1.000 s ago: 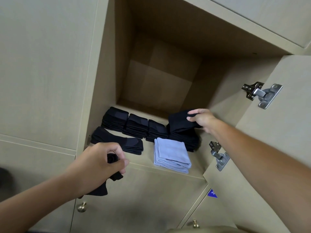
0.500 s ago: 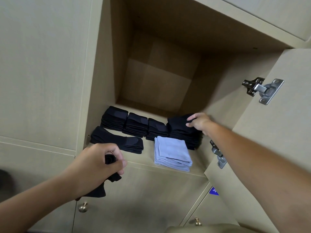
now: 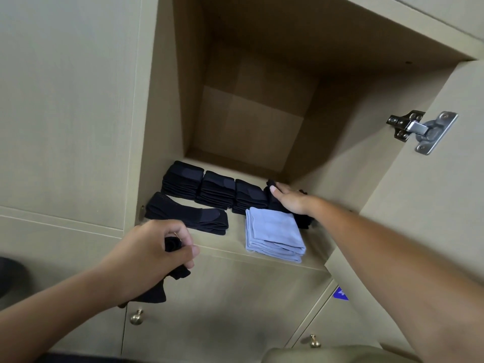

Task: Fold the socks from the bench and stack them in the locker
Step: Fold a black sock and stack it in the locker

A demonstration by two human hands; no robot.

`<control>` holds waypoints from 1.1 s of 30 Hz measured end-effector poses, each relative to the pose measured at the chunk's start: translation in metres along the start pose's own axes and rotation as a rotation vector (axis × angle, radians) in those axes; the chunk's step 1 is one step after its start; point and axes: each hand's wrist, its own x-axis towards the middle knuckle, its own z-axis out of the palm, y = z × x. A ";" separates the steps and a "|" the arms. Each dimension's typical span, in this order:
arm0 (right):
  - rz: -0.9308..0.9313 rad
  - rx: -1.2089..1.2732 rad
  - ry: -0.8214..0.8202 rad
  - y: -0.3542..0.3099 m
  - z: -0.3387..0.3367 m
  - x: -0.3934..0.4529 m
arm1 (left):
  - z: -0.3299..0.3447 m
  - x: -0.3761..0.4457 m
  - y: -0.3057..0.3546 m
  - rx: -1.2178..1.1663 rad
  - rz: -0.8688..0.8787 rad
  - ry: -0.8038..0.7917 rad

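Inside the open locker (image 3: 262,247), three stacks of folded black socks (image 3: 217,189) line the back of the shelf. My right hand (image 3: 288,200) presses flat on a fourth black stack (image 3: 303,221) at the right end. A stack of folded light blue socks (image 3: 272,234) lies at the front right. Long black socks (image 3: 188,218) lie flat at the front left. My left hand (image 3: 152,255) grips a black sock (image 3: 157,292) in front of the shelf edge, its end hanging down.
The locker door (image 3: 419,192) stands open to the right, with a metal hinge (image 3: 421,132) on its inner face. Closed locker doors with brass knobs (image 3: 136,317) sit below. A beige bench edge (image 3: 327,356) shows at the bottom.
My right hand lowered the folded black sock onto the right stack and now presses it flat. My left hand has hardly moved, still holding its sock.
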 end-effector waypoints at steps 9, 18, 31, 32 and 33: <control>-0.036 0.003 0.182 -0.017 -0.005 -0.015 | -0.010 -0.003 -0.003 -0.050 -0.028 -0.014; -0.455 0.360 0.356 -0.097 0.029 -0.101 | -0.024 -0.014 0.004 -0.469 -0.178 -0.086; -0.596 0.806 0.010 -0.154 0.065 -0.198 | -0.044 -0.035 0.021 -1.074 -0.317 -0.108; -0.585 0.836 -0.018 -0.155 0.064 -0.199 | -0.044 -0.034 0.018 -1.096 -0.313 -0.129; -0.582 0.850 -0.040 -0.155 0.063 -0.199 | -0.044 -0.033 0.016 -1.109 -0.307 -0.154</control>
